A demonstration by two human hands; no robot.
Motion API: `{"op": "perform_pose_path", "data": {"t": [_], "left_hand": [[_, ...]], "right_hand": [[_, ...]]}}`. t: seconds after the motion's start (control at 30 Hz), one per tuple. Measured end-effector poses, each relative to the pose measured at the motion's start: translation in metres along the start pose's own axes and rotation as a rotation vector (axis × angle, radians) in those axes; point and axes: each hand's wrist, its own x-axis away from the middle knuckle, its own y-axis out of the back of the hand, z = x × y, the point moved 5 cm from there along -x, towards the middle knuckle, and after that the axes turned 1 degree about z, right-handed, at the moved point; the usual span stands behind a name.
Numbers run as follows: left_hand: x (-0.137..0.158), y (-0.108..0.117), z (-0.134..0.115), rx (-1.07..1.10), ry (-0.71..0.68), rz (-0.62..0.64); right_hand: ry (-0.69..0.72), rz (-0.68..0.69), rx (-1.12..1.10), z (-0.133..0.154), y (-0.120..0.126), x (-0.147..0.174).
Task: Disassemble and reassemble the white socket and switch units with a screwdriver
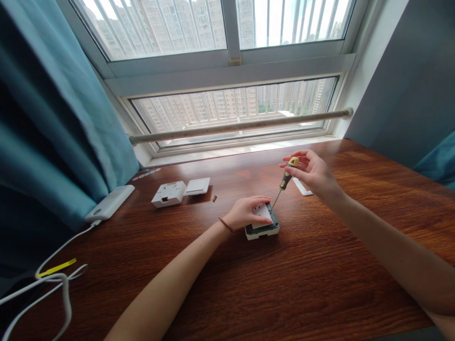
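A wall socket (261, 214) with a white face and dark grey frame sits in a white mounting box (263, 235) on the table. My left hand (246, 212) is closed over the socket, thumb on the near side and fingers on the far side. In my right hand (309, 171) is a screwdriver (286, 176) with a grey and yellow handle, held near the handle's top. It leans, its shaft running down to the right side of the socket's frame. Whether the tip sits in a screw is too small to tell.
Left of the socket lie a white mounting box (168, 194), a white switch panel (197, 186) and small screws (214, 198). A white frame (302, 187) lies behind my right hand. A white power bank (110, 204) with a cable (73, 238) is by the curtain (67, 94).
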Motion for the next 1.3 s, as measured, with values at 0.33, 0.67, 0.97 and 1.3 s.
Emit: {"op": "perform_pose_path", "data": {"t": [0.33,0.67,0.97,1.3], "left_hand": [[0.001,0.000,0.001,0.020,0.002,-0.006],[0.000,0.000,0.000,0.013,-0.002,-0.003],[0.000,0.000,-0.001,0.013,-0.008,0.006],[0.000,0.000,-0.001,0.021,-0.002,0.006]], "right_hand": [[-0.064,-0.064,0.023,-0.008,0.006,-0.003],[-0.137,-0.068,-0.143,-0.018,0.009,-0.007],[-0.084,-0.011,0.048,-0.017,0.003,-0.001],[-0.079,-0.016,0.021,-0.012,0.002,-0.001]]}}
